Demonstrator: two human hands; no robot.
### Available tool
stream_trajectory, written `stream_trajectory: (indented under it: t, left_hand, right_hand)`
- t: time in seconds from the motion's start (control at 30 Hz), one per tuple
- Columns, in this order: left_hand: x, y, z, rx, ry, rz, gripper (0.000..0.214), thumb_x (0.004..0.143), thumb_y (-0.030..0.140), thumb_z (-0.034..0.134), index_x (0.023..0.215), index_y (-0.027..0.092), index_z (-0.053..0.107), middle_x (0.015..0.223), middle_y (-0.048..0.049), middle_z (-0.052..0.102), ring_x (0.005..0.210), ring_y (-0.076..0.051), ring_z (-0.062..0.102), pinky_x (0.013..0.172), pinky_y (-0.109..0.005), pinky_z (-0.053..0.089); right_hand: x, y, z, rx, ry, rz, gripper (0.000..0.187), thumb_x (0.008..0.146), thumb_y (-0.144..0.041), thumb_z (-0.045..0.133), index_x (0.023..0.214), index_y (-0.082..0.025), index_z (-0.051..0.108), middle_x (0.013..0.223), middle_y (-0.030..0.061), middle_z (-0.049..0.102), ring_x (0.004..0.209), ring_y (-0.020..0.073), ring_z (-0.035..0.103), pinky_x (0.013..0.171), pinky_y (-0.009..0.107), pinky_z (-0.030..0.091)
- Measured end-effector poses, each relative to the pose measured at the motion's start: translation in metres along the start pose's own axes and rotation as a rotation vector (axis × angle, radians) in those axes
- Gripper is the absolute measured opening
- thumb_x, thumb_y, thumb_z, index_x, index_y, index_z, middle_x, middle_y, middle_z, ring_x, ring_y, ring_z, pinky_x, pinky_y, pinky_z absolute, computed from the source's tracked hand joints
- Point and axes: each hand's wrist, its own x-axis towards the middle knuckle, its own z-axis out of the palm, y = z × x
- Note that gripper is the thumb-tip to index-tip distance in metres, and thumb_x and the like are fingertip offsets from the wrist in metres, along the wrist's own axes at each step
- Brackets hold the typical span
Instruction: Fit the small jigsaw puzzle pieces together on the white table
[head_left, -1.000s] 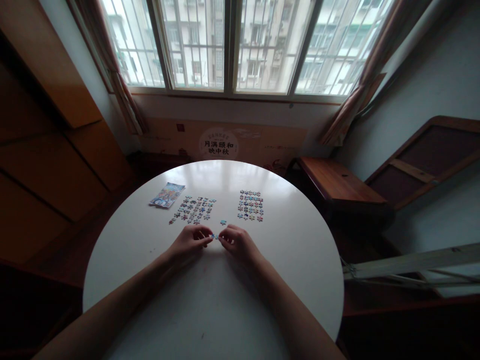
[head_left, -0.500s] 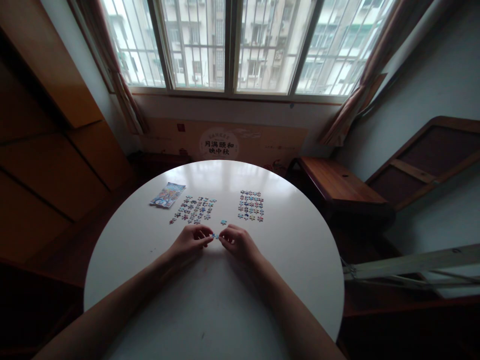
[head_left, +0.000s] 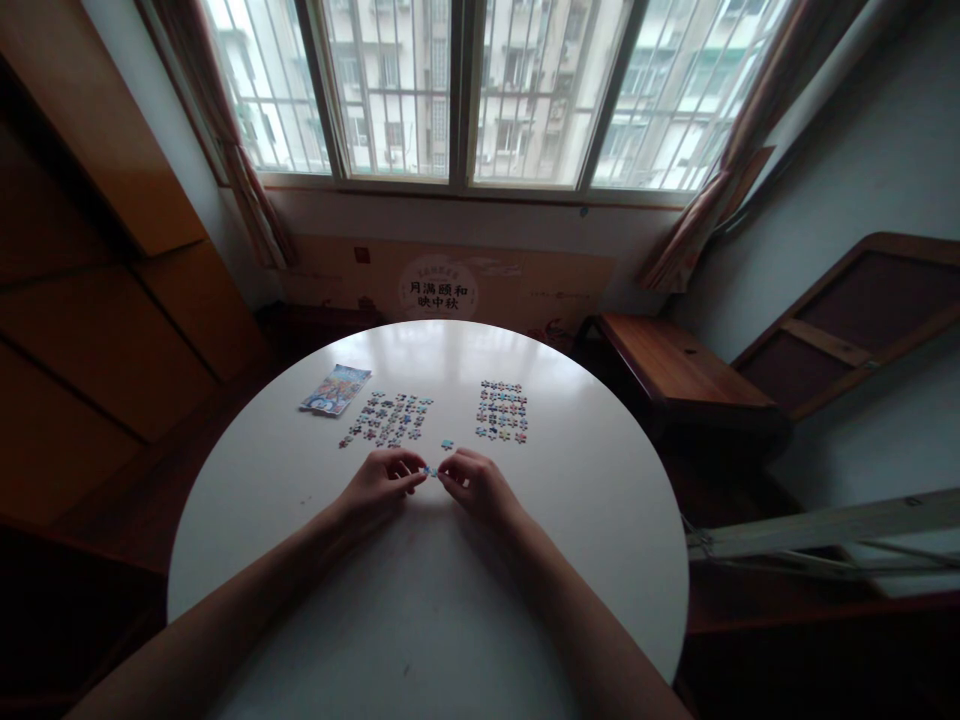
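My left hand [head_left: 385,474] and my right hand [head_left: 474,477] meet near the middle of the round white table [head_left: 435,600]. Between their fingertips are small light-blue jigsaw puzzle pieces [head_left: 430,472], pinched from both sides; whether they are joined cannot be made out. Just beyond my fingers a single blue jigsaw piece [head_left: 447,444] lies flat. Several loose pieces [head_left: 390,420] are spread in slanting rows past my left hand. More pieces [head_left: 502,411] lie in a neat block of rows beyond my right hand.
A colourful picture sheet or packet [head_left: 337,390] lies at the table's far left. Past the table's right edge is a low wooden bench [head_left: 675,360]. Orange-brown cabinets [head_left: 97,330] stand on the left, and a barred window [head_left: 457,90] is ahead.
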Motion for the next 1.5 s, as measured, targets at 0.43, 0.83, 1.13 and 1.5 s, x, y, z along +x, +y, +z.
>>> stream_trajectory:
  t: [0.43, 0.83, 1.13, 1.5]
  left_hand:
    - [0.000, -0.001, -0.001, 0.012, -0.019, 0.008, 0.026, 0.073, 0.035, 0.068, 0.086, 0.013, 0.067, 0.063, -0.0008, 0.064, 0.054, -0.011, 0.060, 0.049, -0.020, 0.045]
    - [0.005, -0.011, 0.003, 0.245, 0.062, 0.155, 0.020, 0.079, 0.031, 0.059, 0.075, 0.014, 0.068, 0.062, -0.0001, 0.061, 0.056, -0.009, 0.051, 0.051, -0.019, 0.038]
    - [0.006, -0.017, 0.005, 0.297, 0.035, 0.212, 0.022, 0.081, 0.032, 0.056, 0.078, 0.014, 0.069, 0.063, -0.0006, 0.061, 0.056, -0.009, 0.051, 0.052, -0.019, 0.038]
    - [0.014, -0.011, 0.009, 0.286, 0.101, 0.125, 0.024, 0.080, 0.030, 0.053, 0.084, 0.014, 0.070, 0.067, -0.0020, 0.066, 0.058, -0.012, 0.057, 0.054, -0.021, 0.043]
  right_hand:
    - [0.000, -0.001, 0.000, 0.008, 0.006, -0.009, 0.009, 0.082, -0.015, 0.058, 0.076, -0.018, 0.065, 0.072, 0.0001, 0.057, 0.063, 0.0102, 0.053, 0.060, 0.020, 0.039]
    - [0.006, 0.017, -0.018, 0.046, 0.292, 0.259, 0.013, 0.079, -0.026, 0.059, 0.073, -0.016, 0.067, 0.067, 0.0024, 0.065, 0.057, 0.0123, 0.054, 0.058, 0.023, 0.043]
    - [0.033, 0.008, -0.058, 0.269, 0.379, 0.330, 0.024, 0.071, -0.037, 0.064, 0.072, -0.014, 0.069, 0.062, 0.0042, 0.066, 0.055, 0.0145, 0.058, 0.053, 0.024, 0.044]
    - [0.027, 0.024, -0.015, 0.042, 0.265, 0.350, 0.010, 0.075, -0.023, 0.062, 0.072, -0.016, 0.069, 0.066, 0.0033, 0.067, 0.060, 0.0137, 0.059, 0.060, 0.024, 0.044]
